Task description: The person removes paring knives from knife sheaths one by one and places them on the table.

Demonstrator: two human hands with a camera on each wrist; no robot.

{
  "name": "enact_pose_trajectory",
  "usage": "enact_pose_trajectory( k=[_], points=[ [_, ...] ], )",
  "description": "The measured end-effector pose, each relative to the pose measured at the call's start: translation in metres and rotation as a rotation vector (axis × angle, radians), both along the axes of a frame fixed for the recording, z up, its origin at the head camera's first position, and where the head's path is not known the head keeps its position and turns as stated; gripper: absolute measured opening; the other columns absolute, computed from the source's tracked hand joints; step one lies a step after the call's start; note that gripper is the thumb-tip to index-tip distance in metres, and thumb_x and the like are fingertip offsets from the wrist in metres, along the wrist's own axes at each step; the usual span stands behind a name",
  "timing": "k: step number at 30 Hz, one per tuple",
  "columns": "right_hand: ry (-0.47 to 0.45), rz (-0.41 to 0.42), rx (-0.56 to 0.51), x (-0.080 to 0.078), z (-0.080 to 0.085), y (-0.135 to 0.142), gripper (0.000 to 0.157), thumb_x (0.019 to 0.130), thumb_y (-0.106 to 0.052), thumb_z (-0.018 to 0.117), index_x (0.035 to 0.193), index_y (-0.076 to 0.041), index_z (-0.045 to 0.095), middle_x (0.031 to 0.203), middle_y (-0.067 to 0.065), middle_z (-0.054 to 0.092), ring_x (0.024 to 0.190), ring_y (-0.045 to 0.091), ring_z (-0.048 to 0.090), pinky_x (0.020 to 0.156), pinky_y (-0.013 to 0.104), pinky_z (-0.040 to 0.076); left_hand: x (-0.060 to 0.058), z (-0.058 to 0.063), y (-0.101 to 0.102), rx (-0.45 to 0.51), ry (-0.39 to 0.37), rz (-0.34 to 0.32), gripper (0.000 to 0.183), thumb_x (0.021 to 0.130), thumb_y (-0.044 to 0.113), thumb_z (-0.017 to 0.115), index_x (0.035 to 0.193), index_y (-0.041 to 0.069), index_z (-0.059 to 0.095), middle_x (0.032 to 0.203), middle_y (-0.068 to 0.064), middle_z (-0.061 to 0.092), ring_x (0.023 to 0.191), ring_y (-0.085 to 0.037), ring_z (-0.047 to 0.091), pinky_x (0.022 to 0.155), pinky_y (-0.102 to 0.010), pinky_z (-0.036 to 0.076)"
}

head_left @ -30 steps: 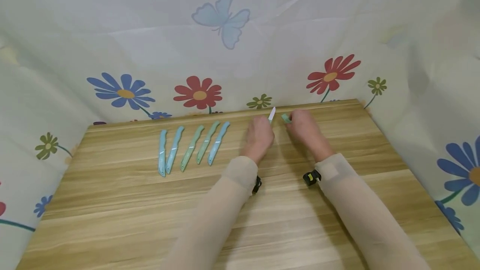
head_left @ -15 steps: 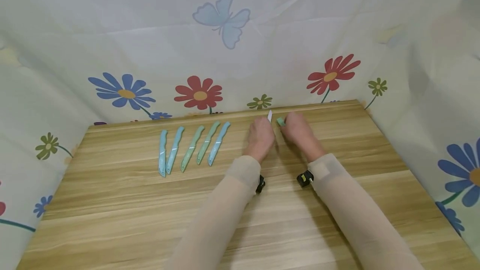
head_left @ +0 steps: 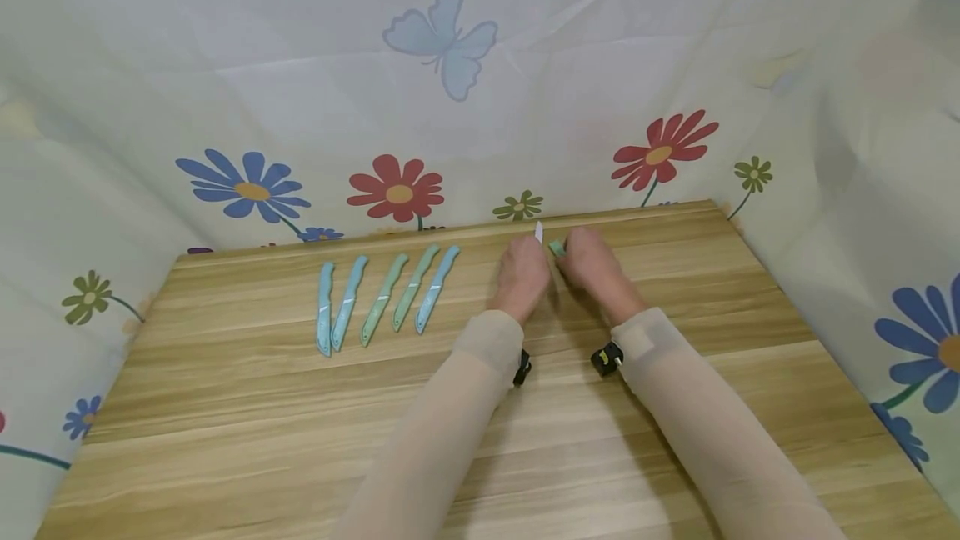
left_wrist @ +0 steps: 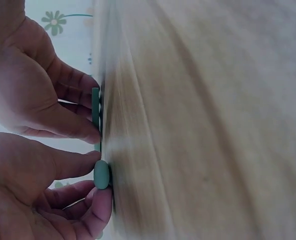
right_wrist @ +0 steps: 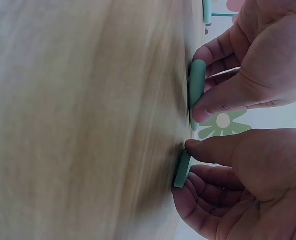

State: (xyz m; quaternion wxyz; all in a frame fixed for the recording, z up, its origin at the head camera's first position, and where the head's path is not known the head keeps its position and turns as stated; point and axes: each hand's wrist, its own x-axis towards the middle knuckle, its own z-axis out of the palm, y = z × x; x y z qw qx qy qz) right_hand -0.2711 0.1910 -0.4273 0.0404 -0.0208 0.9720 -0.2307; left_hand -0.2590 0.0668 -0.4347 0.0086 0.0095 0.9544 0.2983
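Close to the table's far edge, my left hand (head_left: 522, 273) pinches a small knife by its green handle (right_wrist: 197, 85). The knife's bare whitish blade (head_left: 538, 232) sticks out past the fingers, pointing away from me. Just to the right, my right hand (head_left: 592, 265) pinches a flat green knife sheath (head_left: 557, 248) between thumb and fingers. Blade and sheath are a short gap apart in the head view. Both wrist views show the handle and the sheath (right_wrist: 182, 172) low over the wood, with the fingers covering part of each.
Several sheathed knives lie in a slanted row on the left of the wooden table (head_left: 300, 432). Some are blue, such as the leftmost knife (head_left: 324, 307), and others green, like the middle knife (head_left: 385, 300). A flower-printed curtain (head_left: 300, 90) hangs behind the far edge.
My right hand has moved left with the sheath, closer to the left hand. The knife's blade has shifted slightly left and toward me. The row of knives stays put.
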Motion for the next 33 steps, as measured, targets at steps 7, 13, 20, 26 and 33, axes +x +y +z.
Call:
enact_pose_trajectory(
  k=[7, 13, 20, 26, 33],
  points=[
    [0.001, 0.012, 0.038, -0.0006, -0.0009, 0.0002, 0.037, 0.098, -0.011, 0.070, 0.065, -0.009, 0.052, 0.069, 0.008, 0.051, 0.068, 0.025, 0.050, 0.065, 0.037, 0.047, -0.0002, 0.0017, -0.0011, -0.036, -0.003, -0.010, 0.029, 0.111, 0.009, 0.049, 0.092, 0.002, 0.070, 0.090, -0.013, 0.072, 0.071, -0.023, 0.068, 0.058, -0.036, 0.056],
    [-0.007, 0.004, 0.067, -0.0003, -0.0032, 0.0023, 0.025, 0.100, -0.018, 0.071, 0.079, -0.006, 0.065, 0.080, 0.011, 0.061, 0.071, 0.026, 0.056, 0.065, 0.040, 0.050, -0.0018, 0.0016, -0.0011, -0.170, -0.007, -0.010, 0.023, 0.108, 0.014, 0.058, 0.087, 0.009, 0.068, 0.089, -0.009, 0.072, 0.073, -0.020, 0.067, 0.060, -0.037, 0.056],
    [-0.014, 0.026, 0.114, 0.0021, -0.0005, 0.0045, 0.024, 0.101, -0.022, 0.070, 0.083, -0.006, 0.067, 0.082, 0.011, 0.063, 0.074, 0.027, 0.056, 0.064, 0.041, 0.049, -0.0033, -0.0004, -0.0011, -0.255, -0.008, -0.023, 0.017, 0.107, 0.014, 0.060, 0.091, 0.012, 0.068, 0.089, -0.005, 0.072, 0.077, -0.021, 0.068, 0.081, -0.043, 0.057],
    [-0.031, 0.039, 0.148, 0.0028, 0.0021, 0.0041, 0.030, 0.102, -0.022, 0.070, 0.077, -0.008, 0.060, 0.077, 0.009, 0.057, 0.071, 0.025, 0.051, 0.062, 0.038, 0.043, -0.0052, -0.0029, -0.0008, -0.308, 0.013, -0.028, 0.022, 0.106, 0.015, 0.060, 0.086, 0.015, 0.070, 0.089, -0.003, 0.075, 0.083, -0.022, 0.071, 0.103, -0.054, 0.043],
    [-0.012, 0.076, 0.175, 0.0018, 0.0008, 0.0055, 0.022, 0.101, -0.023, 0.071, 0.087, -0.007, 0.067, 0.085, 0.010, 0.064, 0.075, 0.026, 0.055, 0.066, 0.041, 0.048, -0.0061, -0.0044, -0.0004, -0.302, 0.005, -0.035, 0.021, 0.106, 0.016, 0.060, 0.088, 0.015, 0.070, 0.095, -0.003, 0.076, 0.088, -0.023, 0.072, 0.104, -0.055, 0.043]
  ],
)
